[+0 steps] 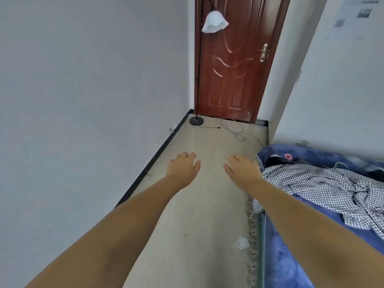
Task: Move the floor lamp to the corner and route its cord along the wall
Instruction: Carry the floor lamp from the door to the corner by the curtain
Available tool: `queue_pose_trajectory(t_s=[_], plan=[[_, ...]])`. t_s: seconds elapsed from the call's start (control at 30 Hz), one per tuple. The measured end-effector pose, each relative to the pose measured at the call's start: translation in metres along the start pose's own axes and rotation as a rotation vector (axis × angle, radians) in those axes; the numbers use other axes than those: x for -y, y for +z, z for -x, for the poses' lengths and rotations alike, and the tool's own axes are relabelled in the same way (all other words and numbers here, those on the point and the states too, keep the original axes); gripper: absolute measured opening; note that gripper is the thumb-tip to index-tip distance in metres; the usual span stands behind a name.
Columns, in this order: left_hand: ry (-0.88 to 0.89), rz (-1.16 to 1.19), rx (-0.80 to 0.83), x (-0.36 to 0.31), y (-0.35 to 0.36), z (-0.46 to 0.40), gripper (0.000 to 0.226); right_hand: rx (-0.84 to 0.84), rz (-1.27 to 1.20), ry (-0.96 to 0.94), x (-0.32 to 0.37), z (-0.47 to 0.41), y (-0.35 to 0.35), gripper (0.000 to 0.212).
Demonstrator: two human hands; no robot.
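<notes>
The floor lamp stands in the far corner, where the left wall meets a red-brown door. Its thin black pole (198, 75) rises from a round black base (196, 121), and a white bell shade (214, 22) hangs at the top. A short black cord (209, 127) runs from the base rightward across the floor and ends in a plug. My left hand (184, 167) and my right hand (242, 170) are stretched out palm down over the floor, fingers apart, holding nothing, well short of the lamp.
A grey cable (239, 134) lies looped on the floor in front of the door (236, 59). A bed with a blue cover (291, 256) and a checked cloth (324, 188) fills the right side. A black skirting board (158, 154) lines the left wall. A white scrap (241, 243) lies on the tiles.
</notes>
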State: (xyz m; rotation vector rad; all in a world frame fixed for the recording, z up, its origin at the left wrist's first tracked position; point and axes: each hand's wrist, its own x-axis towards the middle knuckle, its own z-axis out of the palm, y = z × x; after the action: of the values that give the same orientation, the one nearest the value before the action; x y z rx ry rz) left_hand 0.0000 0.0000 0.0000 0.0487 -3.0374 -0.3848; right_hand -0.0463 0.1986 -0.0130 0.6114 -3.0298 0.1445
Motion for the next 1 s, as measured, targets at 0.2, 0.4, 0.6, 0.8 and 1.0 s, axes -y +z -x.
queue_pose_trajectory(t_s=[0.2,0.4,0.6,0.8,1.0], plan=[[-0.067,0.073,0.042,-0.008,0.013,-0.116,0.043,0.067,0.025,-0.021,-0.067,-0.109,0.007,0.044],[-0.119,0.091,-0.001,0.014,0.031,-0.228,0.042,0.141,0.026,-0.029,-0.101,-0.226,0.019,0.044],[-0.096,0.056,-0.05,0.055,0.036,-0.379,0.042,0.113,0.098,-0.098,-0.112,-0.372,0.028,0.041],[-0.018,0.084,-0.019,0.074,0.024,-0.549,0.041,0.085,0.041,0.016,-0.149,-0.515,0.02,0.033],[0.03,0.089,0.054,0.056,0.043,-0.689,0.039,0.089,0.041,0.067,-0.211,-0.629,0.028,0.036]])
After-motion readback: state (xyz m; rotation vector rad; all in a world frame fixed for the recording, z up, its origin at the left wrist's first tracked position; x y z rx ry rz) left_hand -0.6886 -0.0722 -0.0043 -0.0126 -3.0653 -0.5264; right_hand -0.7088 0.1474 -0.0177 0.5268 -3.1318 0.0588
